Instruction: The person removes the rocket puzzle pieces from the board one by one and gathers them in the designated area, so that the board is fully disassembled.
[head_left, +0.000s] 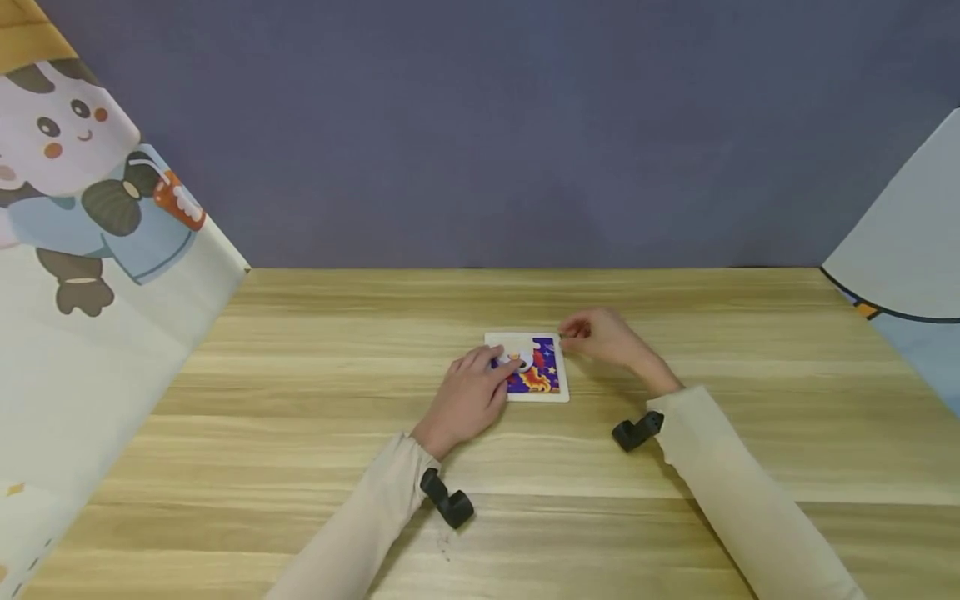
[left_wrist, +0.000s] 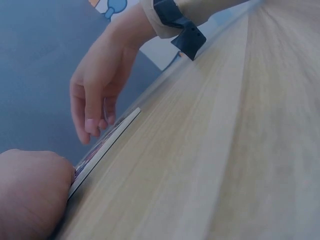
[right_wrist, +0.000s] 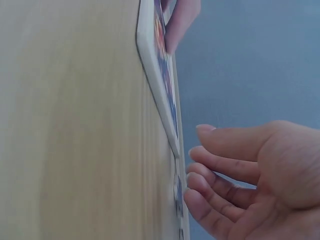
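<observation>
A small jigsaw puzzle (head_left: 545, 379) in a white frame lies flat on the table, its picture purple with orange flames and a pale blank patch at the top. My left hand (head_left: 467, 400) rests on its left side, thumb and fingertips over the picture. At the frame's upper right corner is my right hand (head_left: 603, 335), fingers loosely bent. In the right wrist view the right hand (right_wrist: 250, 175) shows nothing between thumb and fingers. Its fingertips are right beside thin puzzle pieces (right_wrist: 178, 195) lying on the table past the frame's corner.
The wood-grain table (head_left: 300, 400) runs back to a dark blue-grey wall (head_left: 480, 133). A cartoon-printed panel (head_left: 112, 208) stands at the left, and a pale printed one (head_left: 907, 217) at the right. Black wrist cameras (head_left: 637, 431) sit on both sleeves.
</observation>
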